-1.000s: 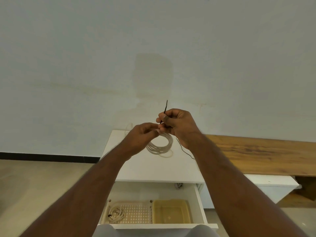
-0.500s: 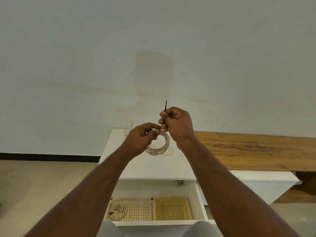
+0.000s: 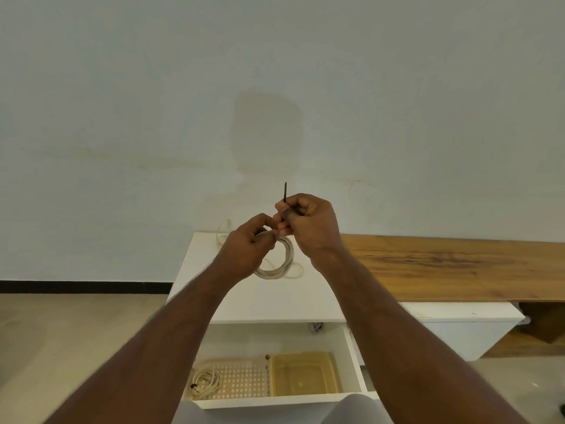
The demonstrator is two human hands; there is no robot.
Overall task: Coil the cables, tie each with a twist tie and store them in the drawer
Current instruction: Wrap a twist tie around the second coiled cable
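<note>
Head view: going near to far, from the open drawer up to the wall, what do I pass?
Tied cable coil in the perforated tray → drawer back → white cabinet top → left hand holding the cable coil → twist tie tip above the right hand → wall.

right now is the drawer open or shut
Open. The drawer is pulled out below the white cabinet top, so its inside shows: a coiled cable on a perforated tray beside a yellow bin.

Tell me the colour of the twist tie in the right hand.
Black; the twist tie sticks up above the right hand in the head view.
</note>
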